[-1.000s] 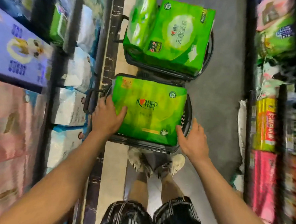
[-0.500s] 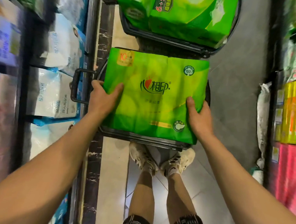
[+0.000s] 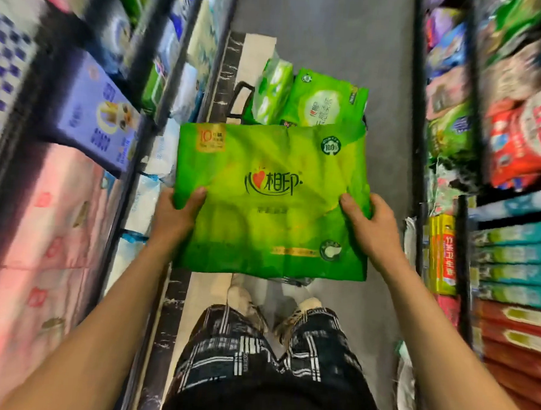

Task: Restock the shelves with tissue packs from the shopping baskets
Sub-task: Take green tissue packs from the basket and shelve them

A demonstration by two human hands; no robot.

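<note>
Item: green tissue pack (image 3: 272, 201), which I hold flat, left grip (image 3: 176, 212) and right grip (image 3: 370, 225) clamping opposite edges for balance, presumably shelf-bound.

A large flat tissue pack in crinkled bright-green plastic wrap (image 3: 272, 201) sits level between my left hand (image 3: 176, 214) and right hand (image 3: 371, 225), printed face up, with a red heart logo and dark characters at its centre. My thumbs lie on top at each side edge. Beyond it, two more green plastic-wrapped tissue packs (image 3: 309, 97) stand crowded in a dark shopping basket (image 3: 240, 99) on the floor.
</note>
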